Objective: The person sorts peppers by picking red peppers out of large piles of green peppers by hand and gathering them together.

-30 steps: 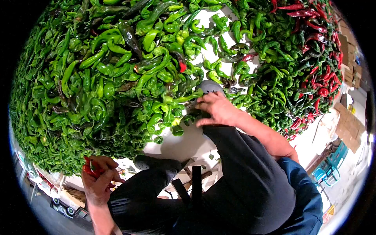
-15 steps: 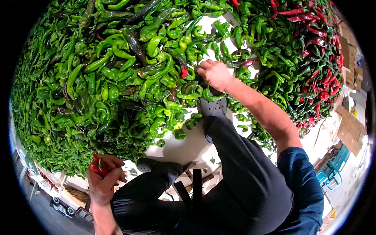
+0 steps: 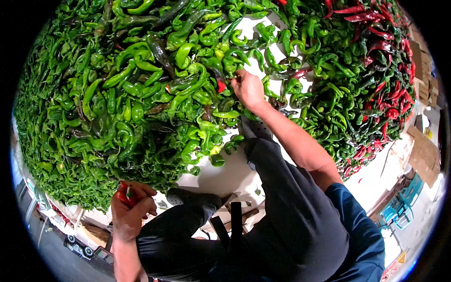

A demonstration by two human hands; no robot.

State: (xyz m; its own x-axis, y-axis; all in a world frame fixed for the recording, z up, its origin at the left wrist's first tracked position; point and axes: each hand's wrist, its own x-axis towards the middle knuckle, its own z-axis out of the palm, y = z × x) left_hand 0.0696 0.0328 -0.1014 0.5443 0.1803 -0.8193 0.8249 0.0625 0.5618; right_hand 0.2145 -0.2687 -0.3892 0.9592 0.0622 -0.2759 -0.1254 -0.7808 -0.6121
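The right hand (image 3: 247, 88) reaches far forward into the heap of green peppers (image 3: 141, 84), its fingers curled down among the pods just beside a red-tipped pepper (image 3: 219, 86); whether its grip has closed on any one pod cannot be told, since the fingertips are hidden in the pile. The left hand (image 3: 129, 214) is drawn back near the body at the lower left, its grip clenched around a few red peppers (image 3: 127, 196), one with a green stem showing between thumb and fingers. The green peppers cover most of a white sheet (image 3: 225, 174) spread on the floor, with a bare patch of it near the person's dark trouser legs (image 3: 286, 197). A grey shoe (image 3: 256, 128) stands at the edge of the heap, just below the right wrist. To the right lies a second, darker heap in which red chillies (image 3: 385, 51) are mixed with green ones. Flattened cardboard (image 3: 425, 155) lies at the far right edge, beside a blue crate (image 3: 399, 204).
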